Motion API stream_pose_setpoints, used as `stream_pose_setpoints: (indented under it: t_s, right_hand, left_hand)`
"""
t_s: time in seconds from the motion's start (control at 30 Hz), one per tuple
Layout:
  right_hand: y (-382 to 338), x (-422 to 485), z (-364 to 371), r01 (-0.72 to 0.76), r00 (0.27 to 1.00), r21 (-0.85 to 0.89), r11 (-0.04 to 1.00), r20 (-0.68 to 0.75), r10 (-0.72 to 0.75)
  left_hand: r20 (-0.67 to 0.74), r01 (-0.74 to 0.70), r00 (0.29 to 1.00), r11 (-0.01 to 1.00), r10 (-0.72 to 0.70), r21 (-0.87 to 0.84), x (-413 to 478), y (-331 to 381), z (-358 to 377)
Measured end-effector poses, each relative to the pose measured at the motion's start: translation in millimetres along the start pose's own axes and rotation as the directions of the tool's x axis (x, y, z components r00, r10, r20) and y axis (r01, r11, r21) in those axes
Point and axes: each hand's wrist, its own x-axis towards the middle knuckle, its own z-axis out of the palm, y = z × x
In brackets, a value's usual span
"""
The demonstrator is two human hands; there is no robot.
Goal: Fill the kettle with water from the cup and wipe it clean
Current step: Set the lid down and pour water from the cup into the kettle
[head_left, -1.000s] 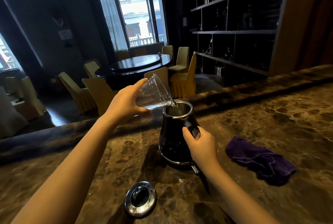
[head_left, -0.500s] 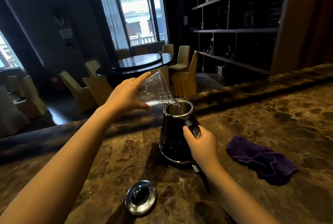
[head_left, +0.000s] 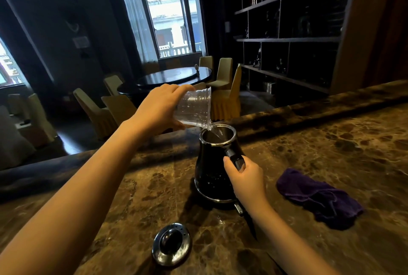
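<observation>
A black kettle (head_left: 209, 171) with a silver rim stands open on the brown marble counter (head_left: 331, 153). My right hand (head_left: 245, 177) grips its handle. Above and left of the kettle's mouth, my left hand (head_left: 159, 111) holds a clear plastic cup (head_left: 195, 109) tipped on its side, and a thin stream of water runs from its lip into the kettle. The kettle's round silver lid (head_left: 171, 245) lies on the counter in front, near me. A crumpled purple cloth (head_left: 318, 197) lies to the right of the kettle.
The counter's raised far edge (head_left: 309, 106) runs behind the kettle. Beyond it are a dark round table (head_left: 174, 75) with several covered chairs, a window, and dark shelving (head_left: 287, 38) on the right.
My left hand has tipped the cup further, its base rising until it lies almost level, while water keeps pouring. My right hand and the kettle have stayed put.
</observation>
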Motion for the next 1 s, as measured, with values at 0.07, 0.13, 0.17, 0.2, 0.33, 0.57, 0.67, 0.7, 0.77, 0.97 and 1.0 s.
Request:
stream_pose_setpoints:
  t_s: [0.07,0.13,0.17,0.2,0.33,0.57,0.67,0.7,0.77,0.97,1.0]
  right_hand:
    - [-0.1,0.0,-0.1,-0.004,1.000,-0.004,1.000,0.002,0.004]
    - [0.2,0.1,0.0,-0.007,1.000,-0.005,1.000,-0.005,0.007]
    - [0.2,0.2,0.0,-0.008,1.000,-0.011,1.000,-0.005,0.008]
    - [0.5,0.3,0.1,-0.009,1.000,-0.015,1.000,-0.004,0.009]
    - [0.9,0.3,0.5,-0.019,1.000,-0.006,1.000,0.000,0.019]
    - [-1.3,-0.6,0.4,-0.046,0.999,-0.001,0.999,0.005,0.046]
    - [-2.5,-1.2,-0.6,-0.041,0.999,-0.007,0.999,0.011,0.041]
    - [-3.1,-1.4,-0.9,-0.041,0.999,-0.009,0.999,0.011,0.041]
    - [-4.1,-1.3,-1.2,-0.038,0.999,-0.023,0.999,0.002,0.038]
    - [-7.5,-2.0,-1.6,-0.026,0.999,-0.016,1.000,-0.023,0.025]
    - [-8.2,-2.2,-1.9,-0.017,1.000,-0.018,1.000,-0.021,0.016]
  left_hand:
    - [-0.001,-0.036,0.999,0.999,0.036,0.036,3.1,1.7,-0.5]
    - [-0.004,-0.082,0.997,0.994,0.082,0.070,5.8,3.2,-0.5]
    - [-0.007,-0.106,0.994,0.991,0.107,0.087,6.8,4.2,-0.3]
    - [-0.009,-0.130,0.991,0.986,0.131,0.106,7.6,5.5,-0.1]
    - [-0.029,-0.207,0.976,0.966,0.214,0.152,8.1,9.8,1.9]
    - [-0.054,-0.217,0.972,0.962,0.229,0.166,4.9,6.3,9.4]
    - [-0.102,-0.089,0.991,0.996,0.090,0.011,-5.2,2.4,20.8]
    - [-0.106,-0.014,0.994,0.996,0.004,-0.088,-11.2,0.8,26.9]
    - [-0.065,0.139,0.983,0.932,-0.170,-0.334,-28.0,-2.5,42.7]
    - [0.185,0.403,0.859,0.409,-0.477,-0.819,-97.6,-0.7,103.8]
    - [0.209,0.424,0.835,0.353,-0.508,-0.834,-107.4,1.4,113.6]
